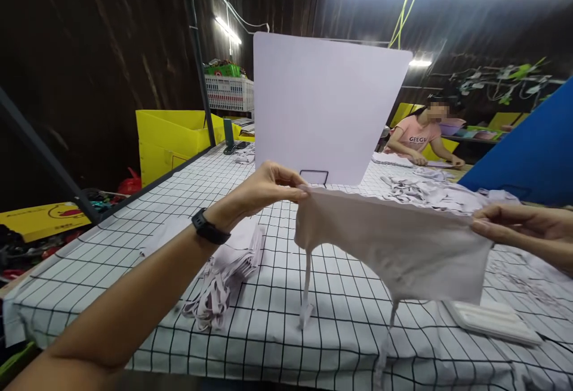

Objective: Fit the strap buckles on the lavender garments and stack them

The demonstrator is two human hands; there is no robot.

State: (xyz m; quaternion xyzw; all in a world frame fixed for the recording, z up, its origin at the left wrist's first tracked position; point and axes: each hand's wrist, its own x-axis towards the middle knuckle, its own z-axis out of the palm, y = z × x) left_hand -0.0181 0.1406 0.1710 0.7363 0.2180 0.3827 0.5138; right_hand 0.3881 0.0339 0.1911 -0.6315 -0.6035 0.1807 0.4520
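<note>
A pale garment piece with thin straps (394,242) is stretched out above the table, its straps hanging down toward the cloth. My left hand (280,183) pinches its upper left corner between thumb and fingers. At the opposite upper corner, my right hand (528,227) grips the fabric, partly cut off by the frame edge. Below and left of the garment lies a stack of similar pale pieces (237,259), their straps bunched toward the front edge. A white flat device (492,322) with a cable rests under the garment's right end.
The table wears a white grid-patterned cloth (264,343). A white upright board (326,104) stands behind my hands, a blue board (528,146) at right. Loose pale garments (430,191) lie beyond. Yellow bins (172,140) stand at left; a person in pink (418,137) works across.
</note>
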